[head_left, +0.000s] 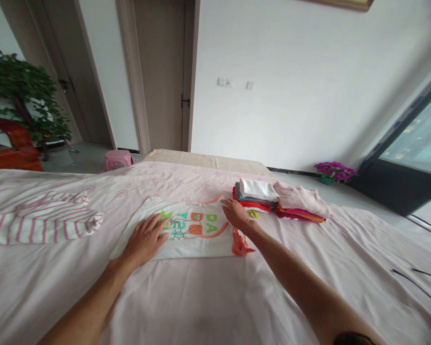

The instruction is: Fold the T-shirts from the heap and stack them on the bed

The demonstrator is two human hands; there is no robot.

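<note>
A small white shirt [192, 235] with green and orange print and orange trim lies flat on the pink bed sheet [208, 297]. My left hand [144, 241] rests palm down on the shirt's left half, fingers stretched out. My right hand [236, 213] lies flat on the shirt's right edge, fingers extended toward its far corner. An orange bit of fabric [240, 245] bunches at the shirt's near right corner, beside my right wrist. Neither hand grips anything.
A stack of folded clothes [258, 196] topped by a white piece sits just right of my right hand, with a pink garment [303, 200] beside it. A pink-striped garment [45, 223] lies at the left. A pink stool [118, 159], a plant and doors stand beyond the bed.
</note>
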